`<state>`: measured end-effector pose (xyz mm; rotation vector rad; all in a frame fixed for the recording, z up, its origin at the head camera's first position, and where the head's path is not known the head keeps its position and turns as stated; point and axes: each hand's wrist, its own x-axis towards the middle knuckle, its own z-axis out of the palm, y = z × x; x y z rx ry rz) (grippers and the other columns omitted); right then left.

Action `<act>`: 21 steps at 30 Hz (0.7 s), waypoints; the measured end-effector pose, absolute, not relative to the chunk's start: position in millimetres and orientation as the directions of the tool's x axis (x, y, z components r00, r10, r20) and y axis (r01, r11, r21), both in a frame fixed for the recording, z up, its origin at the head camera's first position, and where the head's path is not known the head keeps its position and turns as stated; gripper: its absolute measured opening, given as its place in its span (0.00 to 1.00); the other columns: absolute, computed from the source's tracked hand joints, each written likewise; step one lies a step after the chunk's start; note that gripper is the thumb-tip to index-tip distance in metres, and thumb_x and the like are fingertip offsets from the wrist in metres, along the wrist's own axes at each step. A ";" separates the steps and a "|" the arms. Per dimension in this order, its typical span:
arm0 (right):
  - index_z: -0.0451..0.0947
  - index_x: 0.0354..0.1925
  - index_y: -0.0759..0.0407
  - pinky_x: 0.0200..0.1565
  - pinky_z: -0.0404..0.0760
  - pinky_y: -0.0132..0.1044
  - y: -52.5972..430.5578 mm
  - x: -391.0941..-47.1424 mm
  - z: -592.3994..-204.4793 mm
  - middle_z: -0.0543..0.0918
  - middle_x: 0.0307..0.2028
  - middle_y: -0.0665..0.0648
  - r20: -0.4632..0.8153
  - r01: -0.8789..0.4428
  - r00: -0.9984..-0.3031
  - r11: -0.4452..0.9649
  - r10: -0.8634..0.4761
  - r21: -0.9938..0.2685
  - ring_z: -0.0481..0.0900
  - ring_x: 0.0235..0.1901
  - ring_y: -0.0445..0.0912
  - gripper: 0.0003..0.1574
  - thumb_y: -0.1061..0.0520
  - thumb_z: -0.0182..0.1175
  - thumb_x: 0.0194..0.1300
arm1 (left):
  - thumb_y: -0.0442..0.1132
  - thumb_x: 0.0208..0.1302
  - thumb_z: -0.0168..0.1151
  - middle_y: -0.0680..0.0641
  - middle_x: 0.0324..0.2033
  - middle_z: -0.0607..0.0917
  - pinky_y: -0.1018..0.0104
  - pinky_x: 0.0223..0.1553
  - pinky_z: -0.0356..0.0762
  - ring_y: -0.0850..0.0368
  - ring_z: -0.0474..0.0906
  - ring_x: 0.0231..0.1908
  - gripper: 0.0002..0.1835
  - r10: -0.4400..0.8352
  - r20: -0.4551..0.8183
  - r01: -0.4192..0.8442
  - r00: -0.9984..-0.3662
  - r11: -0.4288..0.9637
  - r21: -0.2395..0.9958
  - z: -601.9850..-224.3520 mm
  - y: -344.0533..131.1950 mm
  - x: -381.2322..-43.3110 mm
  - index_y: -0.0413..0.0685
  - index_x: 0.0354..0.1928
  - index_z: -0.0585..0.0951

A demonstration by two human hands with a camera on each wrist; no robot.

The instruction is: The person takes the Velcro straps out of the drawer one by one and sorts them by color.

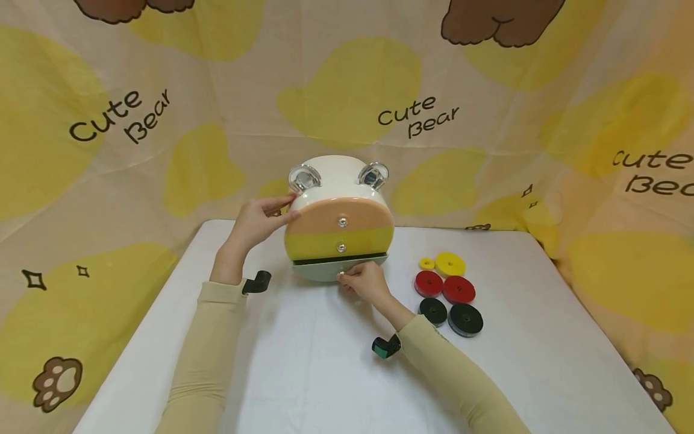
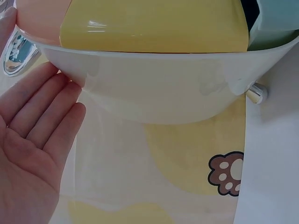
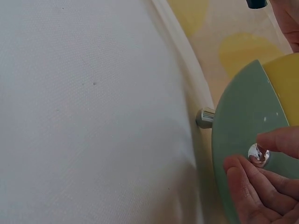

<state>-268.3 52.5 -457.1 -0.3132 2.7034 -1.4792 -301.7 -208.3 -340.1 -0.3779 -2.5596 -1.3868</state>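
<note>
A rounded bear-shaped drawer box (image 1: 336, 172) with silver ears stands on the table. Its front has an orange drawer (image 1: 314, 216), a yellow drawer (image 1: 314, 243) and a green drawer (image 1: 314, 272), each with a small silver knob. A dark gap shows along the top of the green drawer, which is slightly pulled out. My right hand (image 1: 370, 283) pinches the green drawer's knob (image 3: 258, 155) between thumb and fingers. On the box's upper left side rests my left hand (image 1: 255, 223), its fairly straight fingers against the side and its thumb at the front edge.
To the right of the box lie flat round rolls in pairs: yellow rolls (image 1: 450, 264), red rolls (image 1: 458, 289) and black rolls (image 1: 465, 319). A white cloth covers the table (image 1: 303, 374). Behind it hangs a patterned yellow backdrop (image 1: 347, 90).
</note>
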 end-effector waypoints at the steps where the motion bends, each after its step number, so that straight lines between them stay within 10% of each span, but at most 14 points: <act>1: 0.86 0.25 0.60 0.25 0.79 0.29 52.4 -269.2 -457.0 0.86 0.21 0.57 0.057 -0.153 -0.980 0.526 -0.193 -0.836 0.84 0.24 0.48 0.12 0.52 0.68 0.55 | 0.60 0.50 0.70 0.54 0.57 0.80 0.56 0.52 0.78 0.51 0.78 0.55 0.30 0.125 0.298 0.318 -0.946 0.526 0.789 -340.0 -207.9 -301.5 0.62 0.56 0.80; 21: 0.86 0.22 0.60 0.26 0.80 0.31 49.0 -286.3 -458.4 0.85 0.20 0.58 0.027 -0.104 -0.987 0.499 -0.161 -0.860 0.83 0.22 0.47 0.13 0.52 0.68 0.54 | 0.63 0.48 0.69 0.57 0.55 0.81 0.61 0.46 0.78 0.54 0.80 0.51 0.30 0.113 0.315 0.323 -0.942 0.556 0.766 -342.5 -210.2 -301.8 0.65 0.55 0.81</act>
